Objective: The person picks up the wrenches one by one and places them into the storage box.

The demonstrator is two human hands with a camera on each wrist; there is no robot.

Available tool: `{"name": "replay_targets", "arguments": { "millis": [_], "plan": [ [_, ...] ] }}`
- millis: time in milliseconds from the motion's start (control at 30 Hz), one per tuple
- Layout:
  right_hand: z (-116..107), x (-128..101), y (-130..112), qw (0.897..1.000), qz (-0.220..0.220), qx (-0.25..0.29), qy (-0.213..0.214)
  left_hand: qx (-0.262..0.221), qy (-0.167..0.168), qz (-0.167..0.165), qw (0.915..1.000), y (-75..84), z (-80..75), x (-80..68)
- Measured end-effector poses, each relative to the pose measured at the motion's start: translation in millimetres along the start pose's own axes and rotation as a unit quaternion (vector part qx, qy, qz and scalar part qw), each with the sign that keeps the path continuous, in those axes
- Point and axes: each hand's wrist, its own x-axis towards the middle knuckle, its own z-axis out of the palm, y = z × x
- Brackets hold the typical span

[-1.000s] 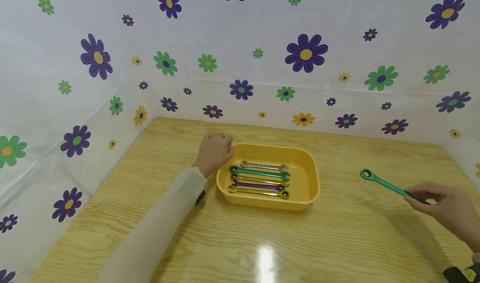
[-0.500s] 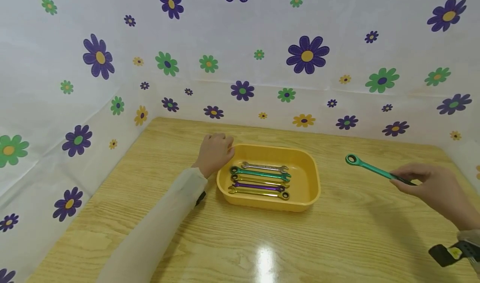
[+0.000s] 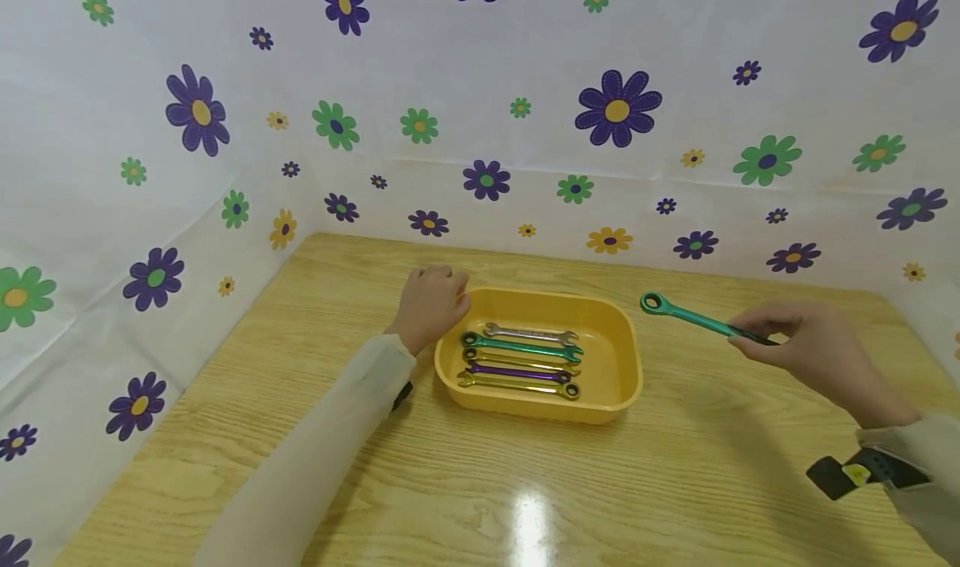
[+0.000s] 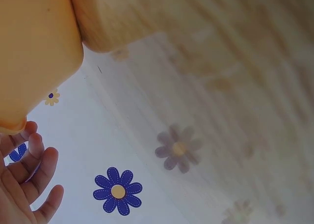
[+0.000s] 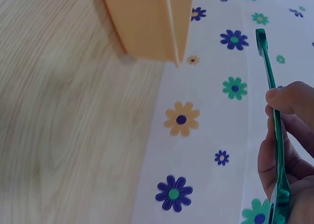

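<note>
In the head view my right hand (image 3: 813, 350) pinches a green ratcheting combination wrench (image 3: 693, 317) by one end, in the air right of the yellow plastic tray (image 3: 540, 408). Its ring end points left toward the tray; the fingers partly cover the other end. My left hand (image 3: 431, 304) grips the tray's far left rim, and the left wrist view shows its curled fingers (image 4: 41, 177) at the rim. Inside the tray lie several wrenches side by side: a silver open-end wrench (image 3: 528, 333), a green wrench (image 3: 521, 348), a purple wrench (image 3: 517, 373) and gold wrenches (image 3: 517, 384).
The tray stands on a wood-grain table (image 3: 420, 484). A white flowered sheet (image 3: 525, 142) hangs behind the table and along its left side. A dark strap (image 3: 870, 469) sits round the right wrist.
My right hand has carried the green wrench leftward and slightly up in the head view, closer to the tray. The left hand, the tray and the wrenches in it have stayed in place.
</note>
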Motion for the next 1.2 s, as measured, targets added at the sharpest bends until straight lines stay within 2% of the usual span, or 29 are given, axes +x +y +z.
{"name": "replay_targets", "arguments": {
  "millis": [67,267,467,567,767,1200],
  "plan": [
    [3.3,3.4,-6.8,1.0,-0.014,0.002,0.006,-0.001,-0.002,-0.001,1.0,0.3,-0.2,0.0],
    [12.0,12.6,-23.4,1.0,-0.019,0.025,-0.005,-0.005,-0.009,-0.005,0.9999,0.3,0.7,0.1],
    [20.4,20.4,-35.6,0.999,-0.031,0.041,-0.019,-0.003,0.007,0.007,0.9999,-0.3,0.8,-1.3],
    [23.9,24.0,-42.9,0.998,-0.023,0.055,-0.032,0.001,0.016,0.014,0.9998,-0.3,-0.4,-2.1],
    [33.6,32.5,-59.4,0.996,-0.004,0.068,-0.052,0.001,0.005,0.007,1.0,0.1,-1.8,-1.4],
    [62.2,55.4,-91.4,0.988,-0.013,0.115,-0.099,0.0,0.0,0.004,1.0,-0.7,-1.0,0.8]
  ]
}}
